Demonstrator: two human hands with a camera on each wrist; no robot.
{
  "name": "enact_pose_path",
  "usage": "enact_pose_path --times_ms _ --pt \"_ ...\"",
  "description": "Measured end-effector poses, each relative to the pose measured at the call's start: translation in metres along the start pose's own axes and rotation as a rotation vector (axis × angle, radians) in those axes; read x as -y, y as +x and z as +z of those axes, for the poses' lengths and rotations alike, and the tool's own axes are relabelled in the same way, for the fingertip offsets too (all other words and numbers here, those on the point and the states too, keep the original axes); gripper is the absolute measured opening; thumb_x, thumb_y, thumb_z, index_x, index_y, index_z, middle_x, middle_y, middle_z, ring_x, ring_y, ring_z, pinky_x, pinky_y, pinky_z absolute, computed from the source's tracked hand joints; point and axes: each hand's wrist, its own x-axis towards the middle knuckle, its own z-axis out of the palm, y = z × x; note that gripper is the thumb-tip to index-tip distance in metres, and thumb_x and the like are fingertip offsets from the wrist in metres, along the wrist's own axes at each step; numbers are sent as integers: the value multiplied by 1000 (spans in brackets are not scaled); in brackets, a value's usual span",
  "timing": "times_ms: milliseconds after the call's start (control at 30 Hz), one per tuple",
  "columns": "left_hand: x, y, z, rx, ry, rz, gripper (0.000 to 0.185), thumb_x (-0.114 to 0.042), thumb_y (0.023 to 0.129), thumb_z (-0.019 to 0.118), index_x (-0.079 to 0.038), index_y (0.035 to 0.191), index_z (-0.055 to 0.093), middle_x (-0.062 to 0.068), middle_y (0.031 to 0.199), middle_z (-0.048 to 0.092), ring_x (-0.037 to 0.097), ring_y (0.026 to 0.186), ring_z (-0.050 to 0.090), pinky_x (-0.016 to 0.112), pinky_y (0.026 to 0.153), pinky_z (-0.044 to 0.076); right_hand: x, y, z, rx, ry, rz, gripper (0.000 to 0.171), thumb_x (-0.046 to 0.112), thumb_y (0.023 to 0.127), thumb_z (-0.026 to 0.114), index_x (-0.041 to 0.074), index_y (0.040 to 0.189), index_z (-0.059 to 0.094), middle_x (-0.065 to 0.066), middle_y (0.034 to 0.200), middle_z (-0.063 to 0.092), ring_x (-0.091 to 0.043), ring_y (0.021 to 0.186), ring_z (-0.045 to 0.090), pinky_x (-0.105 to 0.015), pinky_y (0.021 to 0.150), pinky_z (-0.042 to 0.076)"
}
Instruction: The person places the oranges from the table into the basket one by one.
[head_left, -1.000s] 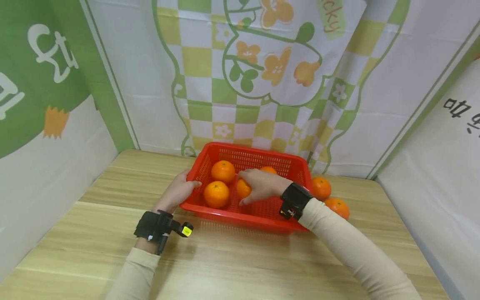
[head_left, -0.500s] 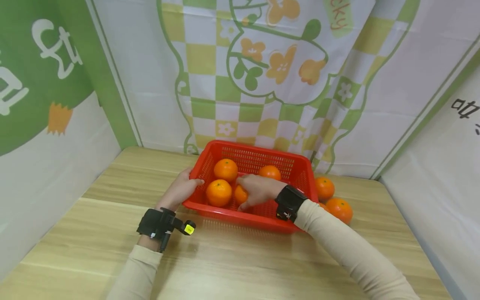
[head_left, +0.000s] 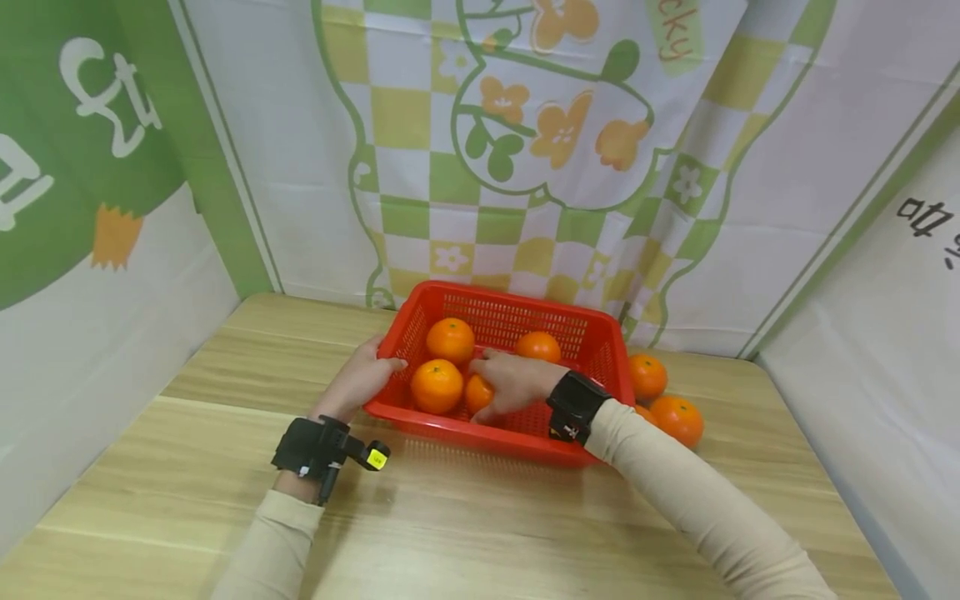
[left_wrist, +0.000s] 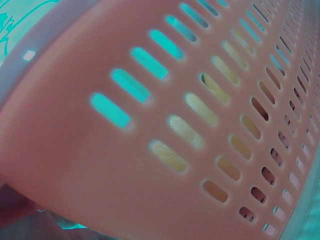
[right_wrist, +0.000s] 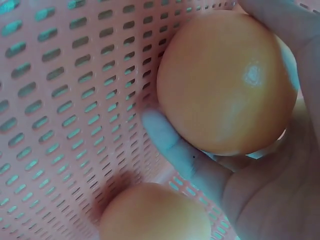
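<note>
Inside a red basket [head_left: 480, 435] on the wooden table [head_left: 480, 533], the right hand [head_left: 517, 381] holds an orange [head_left: 478, 395], its fingers and thumb bent round the fruit. Just to the left sits the front-left orange [head_left: 437, 386], with the rear-left orange [head_left: 451, 341] behind that; the rear-right orange [head_left: 537, 346] lies near the back wall, beyond the right hand. At the basket's left end, the left hand [head_left: 358, 379] grips the rim, thumb hooked over the inner side; its other fingers are hidden, so I cannot tell how they lie. Outside, just beside the basket's right end, 3 more oranges [head_left: 677, 421] are on the table, 1 of them mostly hidden. Patterned cloth [head_left: 408, 117] hangs behind the table
</note>
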Motion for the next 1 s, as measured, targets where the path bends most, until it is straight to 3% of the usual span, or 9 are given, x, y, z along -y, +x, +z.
enact_pose_path --times_ms 367,1000 --pt "0 0 0 6 0 0 55 -16 105 49 0 156 37 26 146 57 36 115 69 47 95 63 -1 0 0 -1 22 -30 70 46 85 84 8 138 59 -10 132 68 -27 133 57 -40 116 48" --pt "1 0 0 11 -17 10 55 -16 105 49 0 156 36 27 145 57 36 112 69 47 95 63 -1 -2 0 -21 25 -51 69 50 87 82 9 139 60 -9 135 67 -23 125 62 -38 111 50"
